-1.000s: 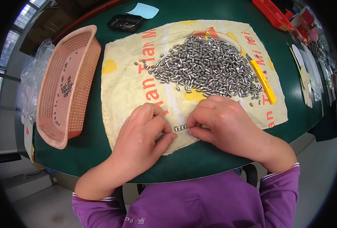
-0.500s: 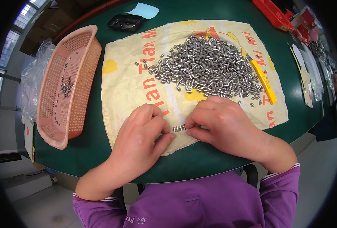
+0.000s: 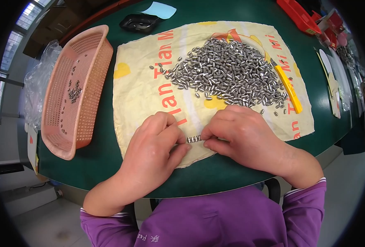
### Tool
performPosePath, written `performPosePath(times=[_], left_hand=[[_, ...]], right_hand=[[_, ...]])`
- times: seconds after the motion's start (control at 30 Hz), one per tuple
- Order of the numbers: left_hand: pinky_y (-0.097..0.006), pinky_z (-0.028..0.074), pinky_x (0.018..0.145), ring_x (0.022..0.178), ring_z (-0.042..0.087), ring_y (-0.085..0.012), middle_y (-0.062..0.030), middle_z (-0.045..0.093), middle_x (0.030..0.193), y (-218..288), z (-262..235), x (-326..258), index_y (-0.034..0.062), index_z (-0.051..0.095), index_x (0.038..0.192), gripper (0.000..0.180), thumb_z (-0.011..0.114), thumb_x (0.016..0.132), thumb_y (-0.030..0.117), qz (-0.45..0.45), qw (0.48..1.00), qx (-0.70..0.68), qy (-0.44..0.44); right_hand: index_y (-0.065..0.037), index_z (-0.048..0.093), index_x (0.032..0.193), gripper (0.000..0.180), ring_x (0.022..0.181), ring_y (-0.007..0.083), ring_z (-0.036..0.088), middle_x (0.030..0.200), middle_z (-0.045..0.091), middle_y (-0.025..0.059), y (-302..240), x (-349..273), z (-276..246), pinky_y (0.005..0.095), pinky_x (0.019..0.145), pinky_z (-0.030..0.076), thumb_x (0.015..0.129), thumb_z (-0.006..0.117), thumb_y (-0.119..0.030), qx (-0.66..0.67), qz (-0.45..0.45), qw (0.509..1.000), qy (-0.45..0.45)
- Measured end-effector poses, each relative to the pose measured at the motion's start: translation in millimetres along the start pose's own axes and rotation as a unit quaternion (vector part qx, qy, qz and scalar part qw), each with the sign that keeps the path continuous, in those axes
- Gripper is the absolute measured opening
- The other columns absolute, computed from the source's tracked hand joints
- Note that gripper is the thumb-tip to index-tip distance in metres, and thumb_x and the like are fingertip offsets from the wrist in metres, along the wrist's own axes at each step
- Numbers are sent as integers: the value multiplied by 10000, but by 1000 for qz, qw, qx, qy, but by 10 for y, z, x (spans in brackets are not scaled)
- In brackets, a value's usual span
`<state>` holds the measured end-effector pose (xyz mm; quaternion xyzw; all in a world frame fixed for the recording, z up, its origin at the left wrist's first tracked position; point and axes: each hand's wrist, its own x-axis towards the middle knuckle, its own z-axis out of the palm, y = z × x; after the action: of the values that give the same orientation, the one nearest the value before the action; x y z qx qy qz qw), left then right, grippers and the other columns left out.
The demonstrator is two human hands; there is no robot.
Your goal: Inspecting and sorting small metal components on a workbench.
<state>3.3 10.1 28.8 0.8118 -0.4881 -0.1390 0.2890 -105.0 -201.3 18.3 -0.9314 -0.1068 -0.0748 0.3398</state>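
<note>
A short row of small silvery metal pieces [image 3: 193,139], lined up side by side, bridges the gap between my hands near the cloth's front edge. My right hand [image 3: 240,131] pinches its right end between thumb and bent fingers. At the left end my left hand [image 3: 155,144] is closed, thumb and forefinger tips against the row; what lies inside those fingers is hidden. Just beyond my hands a large heap of similar small, ridged, barrel-shaped metal pieces [image 3: 232,72] covers the far part of a pale yellow printed cloth [image 3: 137,99].
A yellow utility knife [image 3: 288,88] lies right of the heap. On the left stands a pink plastic basket [image 3: 98,78] with a few metal pieces inside, beside clear plastic bags [image 3: 42,86]. A black tray [image 3: 139,23] and red basket [image 3: 295,16] sit at the back of the green table [image 3: 207,181].
The whole view has shifted slightly, so things appear a little further right. My hands keep the same grip around the row of metal pieces.
</note>
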Motion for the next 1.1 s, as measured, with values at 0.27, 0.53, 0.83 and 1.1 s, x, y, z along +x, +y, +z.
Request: performPosePath(times=[0.27,0.53,0.83,1.1], left_hand=[[-377,510,808,965,607,-285,-101,579,1011,-2,16,6,34,659,876,193,816,763,30,8,1000,-5,3],[-378,517,811,968,616,-281,-100,588,1011,6,34,19,35,672,901,194,814,769,28,18,1000,-16,4],[-376,521,804,968,621,-286,-111,592,1016,1,50,20,29,676,919,196,809,776,21,32,999,-23,8],[-374,521,809,970,618,-284,-105,591,1019,-15,71,18,27,679,941,207,805,778,14,41,999,-30,10]], right_hand=[[-82,685,859,114,813,297,635,800,630,80,10,-10,-28,425,734,524,803,763,-143,-11,7,1000,7],[-86,680,848,113,798,289,640,795,630,71,13,-16,-54,419,715,529,798,766,-137,-26,11,1000,11],[-76,679,833,116,813,291,650,793,641,77,8,-20,-77,424,723,534,791,773,-128,-28,16,999,16],[-65,684,843,119,807,307,661,798,656,91,14,-23,-71,430,722,542,784,777,-110,-21,28,999,22]])
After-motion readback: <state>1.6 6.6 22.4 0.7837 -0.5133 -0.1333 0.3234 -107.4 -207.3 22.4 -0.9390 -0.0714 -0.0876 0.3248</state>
